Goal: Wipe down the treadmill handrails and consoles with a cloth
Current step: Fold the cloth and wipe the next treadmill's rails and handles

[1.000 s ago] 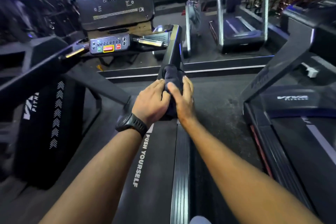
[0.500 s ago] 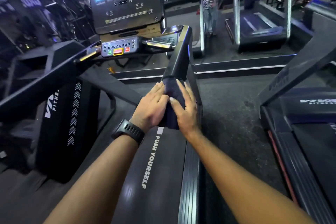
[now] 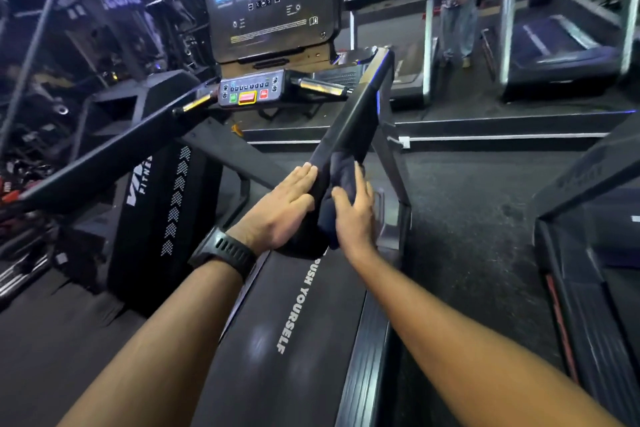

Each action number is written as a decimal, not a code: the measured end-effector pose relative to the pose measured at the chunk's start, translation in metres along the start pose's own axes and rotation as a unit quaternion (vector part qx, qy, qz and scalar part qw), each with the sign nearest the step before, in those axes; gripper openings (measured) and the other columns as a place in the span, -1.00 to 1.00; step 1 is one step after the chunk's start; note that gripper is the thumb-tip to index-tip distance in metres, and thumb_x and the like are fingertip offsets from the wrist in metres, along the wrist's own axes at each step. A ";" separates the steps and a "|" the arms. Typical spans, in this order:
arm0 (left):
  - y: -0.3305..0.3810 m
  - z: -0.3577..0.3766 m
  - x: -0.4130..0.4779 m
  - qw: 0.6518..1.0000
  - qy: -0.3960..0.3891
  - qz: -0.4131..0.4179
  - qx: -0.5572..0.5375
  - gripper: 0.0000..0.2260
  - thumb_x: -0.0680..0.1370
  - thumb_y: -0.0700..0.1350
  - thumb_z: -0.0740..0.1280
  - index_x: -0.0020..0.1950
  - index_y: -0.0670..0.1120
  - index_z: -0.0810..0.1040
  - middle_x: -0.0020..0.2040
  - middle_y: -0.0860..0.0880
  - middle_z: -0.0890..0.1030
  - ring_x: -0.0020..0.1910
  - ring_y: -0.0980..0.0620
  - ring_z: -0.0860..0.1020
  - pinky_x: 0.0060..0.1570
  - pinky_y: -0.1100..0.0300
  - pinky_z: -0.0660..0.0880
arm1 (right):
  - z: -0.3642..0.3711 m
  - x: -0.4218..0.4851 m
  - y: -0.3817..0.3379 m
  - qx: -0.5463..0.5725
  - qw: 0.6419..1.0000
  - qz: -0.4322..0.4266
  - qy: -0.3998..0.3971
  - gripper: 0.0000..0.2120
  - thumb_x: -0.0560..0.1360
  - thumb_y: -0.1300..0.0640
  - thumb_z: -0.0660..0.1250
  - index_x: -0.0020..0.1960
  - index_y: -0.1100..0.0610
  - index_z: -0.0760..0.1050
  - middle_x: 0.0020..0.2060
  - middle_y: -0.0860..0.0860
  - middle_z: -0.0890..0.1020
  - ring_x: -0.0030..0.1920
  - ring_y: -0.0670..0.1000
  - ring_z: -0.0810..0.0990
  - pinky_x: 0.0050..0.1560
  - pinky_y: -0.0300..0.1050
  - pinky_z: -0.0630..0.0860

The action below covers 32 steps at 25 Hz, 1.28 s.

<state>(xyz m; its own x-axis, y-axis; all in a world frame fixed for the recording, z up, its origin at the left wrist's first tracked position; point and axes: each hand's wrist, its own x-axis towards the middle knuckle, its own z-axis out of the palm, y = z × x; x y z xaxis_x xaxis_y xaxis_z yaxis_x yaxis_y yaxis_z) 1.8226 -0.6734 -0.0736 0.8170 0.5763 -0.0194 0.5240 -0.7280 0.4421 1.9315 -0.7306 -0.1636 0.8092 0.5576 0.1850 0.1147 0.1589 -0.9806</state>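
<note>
Two hands on one rail. The left hand (image 3: 280, 210) and right hand (image 3: 355, 218) are pressed flat against opposite sides of the right handrail (image 3: 356, 114), down at its near, low end. The dark cloth (image 3: 334, 177) is draped over the rail and sandwiched between the palms. On both sides the fingers (image 3: 301, 180) are straight and close together, lying along the rail instead of curling round it, and the right thumb rests on top of the cloth. So it's a flat squeeze, not a clench.

Handling-wise, that cloth looks soft, limp and light, the sort that bunches up or slips off if you only pin one edge. The rail is the opposite: stiff, smooth-looking and sloping up toward the far end. I'd hold the cloth right where it folds over the top, a flap under each palm, so it rides along and covers both faces at once. Too loose and it'll probably stay behind while the hands slide.

Beyond the rail sit the tall console (image 3: 273, 0) and the button panel (image 3: 247, 92), with the left handrail (image 3: 104, 152) off to the left. I can't tell whether any of those are done. My guess is the buttons want a lighter touch.
</note>
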 end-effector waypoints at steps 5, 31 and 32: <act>0.008 0.000 0.003 0.999 0.030 -0.037 -0.016 -0.27 0.37 -0.05 0.11 0.59 -0.04 0.19 0.58 0.11 0.09 0.55 0.23 0.00 0.54 0.26 -0.10 | -0.006 0.025 0.009 -0.027 0.987 -0.138 -0.077 -0.36 0.50 -0.14 0.28 0.55 -0.05 0.29 0.59 0.02 0.18 0.53 -0.08 0.21 0.48 -0.26 0.16; 0.022 -0.001 0.071 0.995 0.000 -0.032 0.093 -0.37 0.61 -0.18 0.18 0.63 -0.09 -0.02 0.63 0.04 -0.09 0.57 0.21 -0.14 0.35 0.48 -0.25 | 0.001 0.131 0.030 -0.011 0.997 -0.065 -0.035 -0.43 0.56 -0.11 0.25 0.55 -0.10 0.27 0.55 0.06 0.28 0.52 0.07 0.29 0.47 -0.03 0.27; 0.022 0.000 0.075 0.994 -0.004 -0.034 0.099 -0.37 0.61 -0.18 0.18 0.63 -0.08 -0.03 0.63 0.05 -0.09 0.56 0.22 -0.15 0.35 0.48 -0.26 | 0.006 0.131 0.026 -0.005 0.999 0.045 -0.012 -0.44 0.58 -0.09 0.25 0.56 -0.13 0.24 0.54 0.06 0.29 0.51 0.10 0.31 0.43 0.00 0.31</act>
<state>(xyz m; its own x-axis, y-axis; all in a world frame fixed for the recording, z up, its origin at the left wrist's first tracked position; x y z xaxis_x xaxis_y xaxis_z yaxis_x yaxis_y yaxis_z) 1.8949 -0.6458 -0.0651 0.7793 0.6246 -0.0498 0.6147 -0.7467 0.2539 2.0368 -0.6490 -0.1641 0.8026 0.5885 0.0978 0.0483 0.0993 -0.9939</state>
